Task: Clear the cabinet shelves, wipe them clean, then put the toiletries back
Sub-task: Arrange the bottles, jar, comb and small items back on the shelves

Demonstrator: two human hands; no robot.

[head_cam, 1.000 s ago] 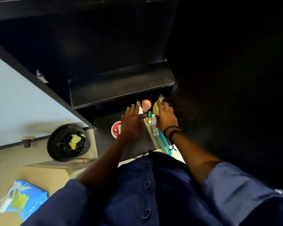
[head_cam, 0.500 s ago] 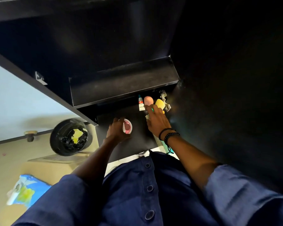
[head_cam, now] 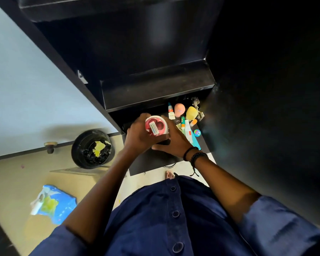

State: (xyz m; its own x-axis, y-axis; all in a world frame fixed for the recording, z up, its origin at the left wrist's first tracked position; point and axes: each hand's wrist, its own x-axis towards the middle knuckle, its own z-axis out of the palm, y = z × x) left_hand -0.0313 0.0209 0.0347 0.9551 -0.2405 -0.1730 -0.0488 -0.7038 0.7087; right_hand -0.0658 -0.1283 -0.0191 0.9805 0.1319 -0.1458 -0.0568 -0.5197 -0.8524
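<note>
My left hand (head_cam: 137, 135) grips a round red-and-white jar (head_cam: 156, 126), lifted above the black bottom shelf (head_cam: 148, 161) of the cabinet. My right hand (head_cam: 174, 143) is against the jar's right and lower side, fingers curved round it. On the shelf's right part lie a pink sponge (head_cam: 179, 109), a yellow sponge (head_cam: 191, 113), a small white bottle (head_cam: 171, 112), a green tube (head_cam: 182, 122), a white tube (head_cam: 188, 132), a teal comb (head_cam: 195, 143) and a round sticker-topped lid (head_cam: 197, 133). The shelf above (head_cam: 155, 89) holds nothing.
A black waste bin (head_cam: 92, 148) with yellow scraps stands on the beige floor at the left. A blue packet of wipes (head_cam: 53, 204) lies on the floor nearer me. The open cabinet door (head_cam: 266, 108) rises dark at the right. A metal hinge (head_cam: 197, 106) sits by the sponges.
My left hand picked the jar off the shelf and raised it. My right hand left the small items at the right and came over to the jar.
</note>
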